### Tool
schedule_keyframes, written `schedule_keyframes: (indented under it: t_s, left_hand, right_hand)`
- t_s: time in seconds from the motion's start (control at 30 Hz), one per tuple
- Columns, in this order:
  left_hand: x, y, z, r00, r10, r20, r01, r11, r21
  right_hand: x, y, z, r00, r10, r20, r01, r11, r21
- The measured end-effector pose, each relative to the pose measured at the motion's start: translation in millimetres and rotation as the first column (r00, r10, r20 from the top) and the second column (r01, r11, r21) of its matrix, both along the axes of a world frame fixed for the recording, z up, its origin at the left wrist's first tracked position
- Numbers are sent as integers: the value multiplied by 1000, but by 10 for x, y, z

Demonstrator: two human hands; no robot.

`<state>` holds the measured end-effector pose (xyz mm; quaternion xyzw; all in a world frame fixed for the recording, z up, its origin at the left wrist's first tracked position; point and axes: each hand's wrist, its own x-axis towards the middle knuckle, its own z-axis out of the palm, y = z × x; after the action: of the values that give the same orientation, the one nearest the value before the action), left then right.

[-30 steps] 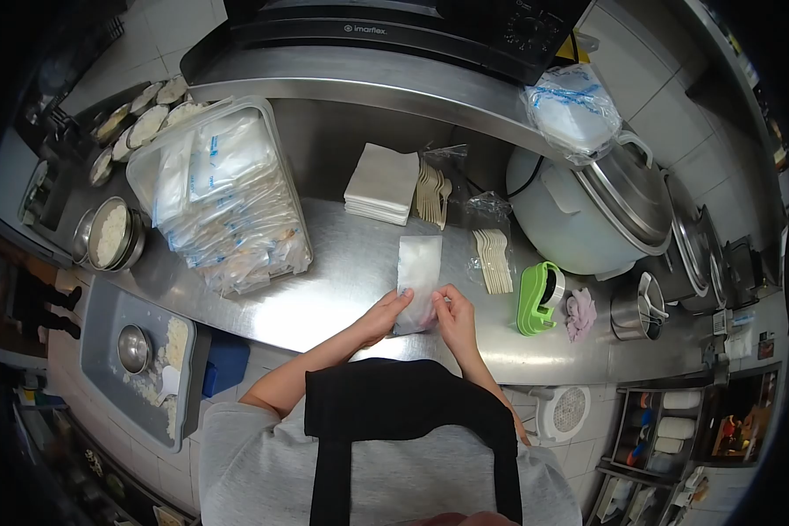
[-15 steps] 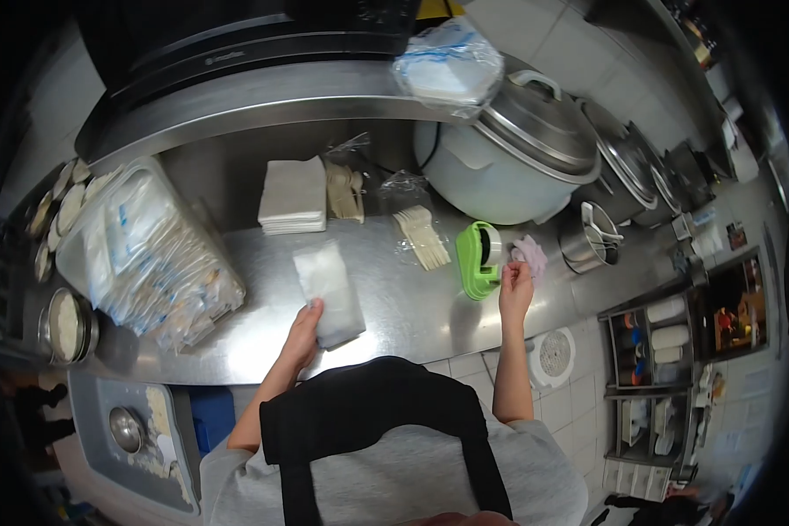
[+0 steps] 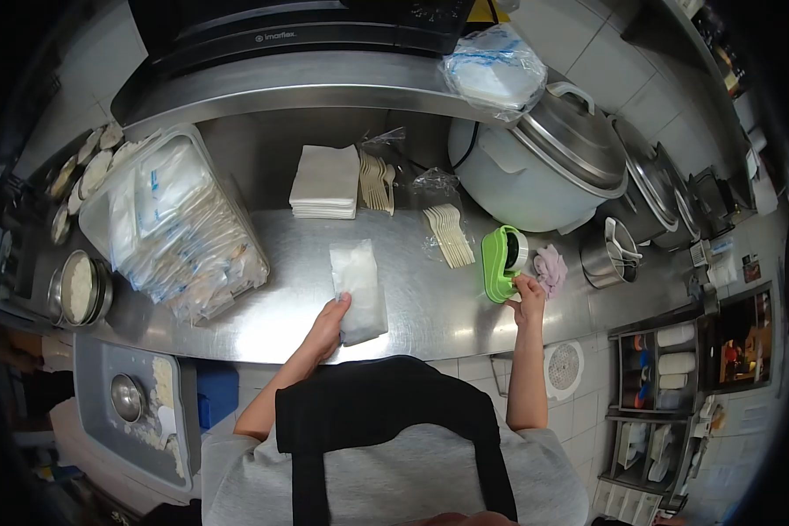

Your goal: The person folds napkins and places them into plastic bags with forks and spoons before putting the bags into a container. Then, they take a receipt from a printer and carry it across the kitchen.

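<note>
My left hand (image 3: 326, 326) grips the lower left side of a clear plastic packet (image 3: 359, 302) with white contents, thumb on top. The packet lies on the steel counter close to my body. My right hand (image 3: 529, 300) is closed at the front end of a green tape dispenser (image 3: 496, 263), fingertips against its edge. Whether a strip of tape is between them cannot be made out. A crumpled pink cloth (image 3: 550, 268) lies just beyond that hand. Farther back are a stack of white napkins (image 3: 324, 182), wooden forks (image 3: 377, 186) and more pale forks in a plastic bag (image 3: 450, 237).
A clear tub (image 3: 203, 145) full of filled plastic packets stands at left, beside metal bowls (image 3: 81, 289). A large lidded pot (image 3: 508, 180) and a metal container of utensils (image 3: 607, 267) stand at right. A grey tray (image 3: 88, 386) is below left.
My head view has shifted, so the counter appears farther left and higher. My right hand has come to the dispenser's front end. My left hand keeps its hold on the packet.
</note>
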<state>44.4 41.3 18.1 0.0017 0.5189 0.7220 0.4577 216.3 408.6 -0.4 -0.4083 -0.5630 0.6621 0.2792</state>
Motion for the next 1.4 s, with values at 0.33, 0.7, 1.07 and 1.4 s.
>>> schedule_keyframes:
  t_s: [0.33, 0.7, 1.07, 1.4]
  left_hand:
    - [111, -12, 31, 1000, -9, 14, 8, 999, 36]
    - [142, -7, 69, 999, -13, 32, 12, 1000, 18]
    - [60, -87, 90, 1000, 14, 17, -14, 1000, -4]
    - [166, -167, 215, 991, 1, -136, 10, 997, 81]
  right_hand:
    - [21, -387, -51, 898, -284, -336, 284, 958, -51]
    - [250, 8, -607, 984, -128, -127, 168, 906, 388]
    - [29, -928, 148, 988, 0, -155, 59, 927, 371]
    - [-1188, -2195, 1026, 645, 718, 263, -617, 285, 734]
